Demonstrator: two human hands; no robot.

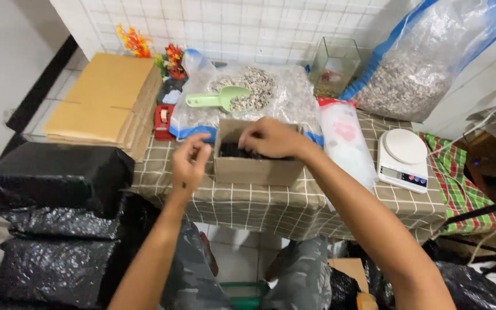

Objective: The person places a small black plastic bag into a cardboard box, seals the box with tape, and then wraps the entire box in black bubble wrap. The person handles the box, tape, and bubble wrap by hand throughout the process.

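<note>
Camouflage-patterned trousers (299, 275) on the person's knees fill the bottom edge, closest to the lens. Left of them, black plastic-wrapped bundles (53, 218) are stacked in a pile. Beyond the knees stands the table (259, 206), covered with a brown grid-checked cloth. At its far right corner leans a big clear bag of gravel (414, 74) with blue edging; a second bag of gravel (259, 92) lies open at the middle with a green scoop (222, 97) resting on it. A stack of flat cardboard (107, 100) lies on the left end. A white kitchen scale (403, 158) sits on the right end.

At the table's near edge is an open cardboard box (256, 163) with something dark inside. The right hand (271, 138) reaches over the box's opening, fingers curled down into it, touching the dark contents; whether it grips anything cannot be told. The left hand (189, 161) hovers just left of the box, fingers loosely bent and pinched together, holding nothing visible.
</note>
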